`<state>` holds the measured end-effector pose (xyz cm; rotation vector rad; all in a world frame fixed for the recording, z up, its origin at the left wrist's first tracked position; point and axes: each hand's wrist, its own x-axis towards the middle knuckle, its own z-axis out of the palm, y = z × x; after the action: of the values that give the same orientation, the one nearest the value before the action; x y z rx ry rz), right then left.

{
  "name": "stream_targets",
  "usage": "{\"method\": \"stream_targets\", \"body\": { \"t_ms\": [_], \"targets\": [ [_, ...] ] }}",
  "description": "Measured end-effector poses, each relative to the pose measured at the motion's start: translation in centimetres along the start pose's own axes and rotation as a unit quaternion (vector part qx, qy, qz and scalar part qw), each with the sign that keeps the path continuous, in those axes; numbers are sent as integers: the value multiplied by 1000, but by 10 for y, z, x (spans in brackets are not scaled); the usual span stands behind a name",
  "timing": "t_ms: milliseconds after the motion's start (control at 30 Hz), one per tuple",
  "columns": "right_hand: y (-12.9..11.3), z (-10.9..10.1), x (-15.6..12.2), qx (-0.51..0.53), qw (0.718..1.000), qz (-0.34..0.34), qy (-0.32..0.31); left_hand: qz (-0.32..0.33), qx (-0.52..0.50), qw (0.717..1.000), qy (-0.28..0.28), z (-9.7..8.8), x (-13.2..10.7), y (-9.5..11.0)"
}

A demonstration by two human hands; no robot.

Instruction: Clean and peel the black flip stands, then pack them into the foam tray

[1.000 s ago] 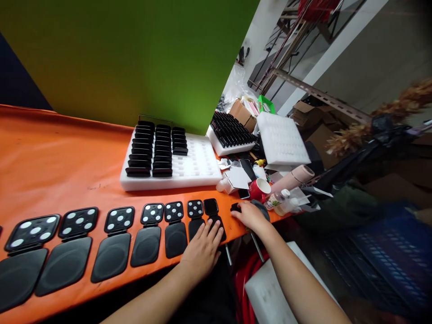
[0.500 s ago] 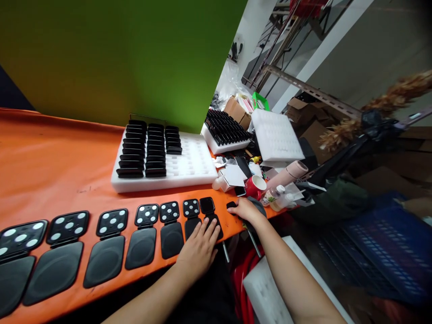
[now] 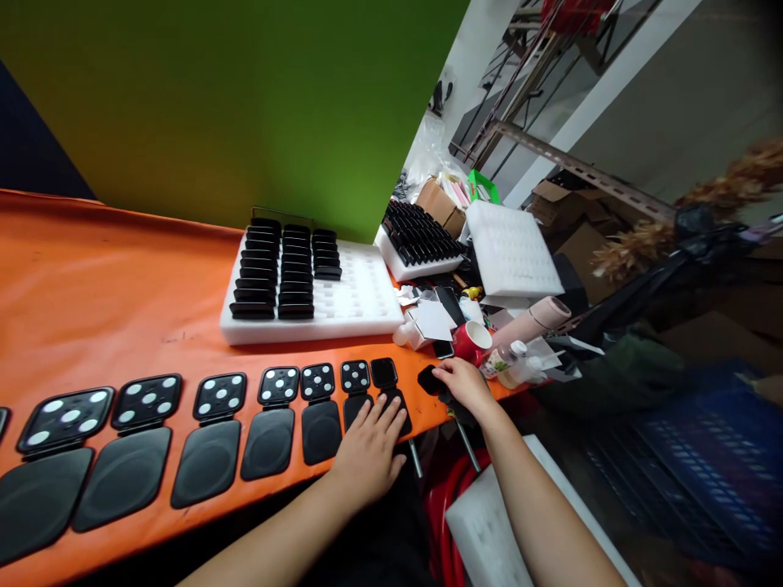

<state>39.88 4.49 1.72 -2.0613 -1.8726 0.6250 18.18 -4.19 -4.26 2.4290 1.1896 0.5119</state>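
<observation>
A row of open black hinged cases lies along the orange tabletop; several, such as this dotted black case, carry white round dots on the upper half. My left hand rests flat with fingers stretched over the lower half of the last case in the row, whose upper half is plain black without dots. Just right of it, my right hand grips the edge of another black hinged case between thumb and fingers. The hand hides part of that case.
A white foam tray with black cases standing in rows sits behind. Another filled foam tray is farther back. A red mug, a pink tumbler and a small bottle stand to the right.
The case at my right hand shows more of its black surface and lies slightly lower. My left hand stays on the last case. The whole view has shifted a little, moving everything rightward.
</observation>
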Motion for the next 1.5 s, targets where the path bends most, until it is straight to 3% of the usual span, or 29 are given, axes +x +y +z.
{"method": "stream_targets", "body": {
  "t_ms": [100, 167, 267, 333, 467, 633, 967, 1167, 1333, 1400, 1500],
  "targets": [
    [-4, 0, -5, 60, 998, 3, -23, -26, -36, 999, 13, -12, 2, 3],
    [-10, 1, -11, 105, 993, 5, -47, -67, -127, 989, 46, -21, 5, 4],
    [-22, 3, -25, 163, 984, 0, -76, -138, -281, 945, 100, -33, 11, 2],
    [-33, 3, -36, 196, 976, -11, -93, -161, -324, 925, 114, -39, 15, -1],
    [-55, 3, -53, 233, 964, -46, -120, -172, -401, 892, 116, -49, 21, -4],
    [-72, 0, -64, 162, 976, -95, -114, -196, -457, 861, 109, -54, 19, -6],
    [-68, 2, -68, 200, 970, -84, -108, -233, -564, 786, 99, -56, 6, -14],
    [-69, 5, -80, 279, 946, -54, -157, -225, -578, 784, 33, -55, -22, -3],
    [-65, 22, -88, 347, 913, 26, -213, -211, -519, 828, -17, -54, -40, 4],
    [-61, 25, -86, 366, 912, 32, -184, -229, -489, 842, 1, -51, -42, 0],
    [-52, 26, -79, 385, 919, 31, -79, -236, -441, 866, 16, -48, -45, -6]
  ]
}}
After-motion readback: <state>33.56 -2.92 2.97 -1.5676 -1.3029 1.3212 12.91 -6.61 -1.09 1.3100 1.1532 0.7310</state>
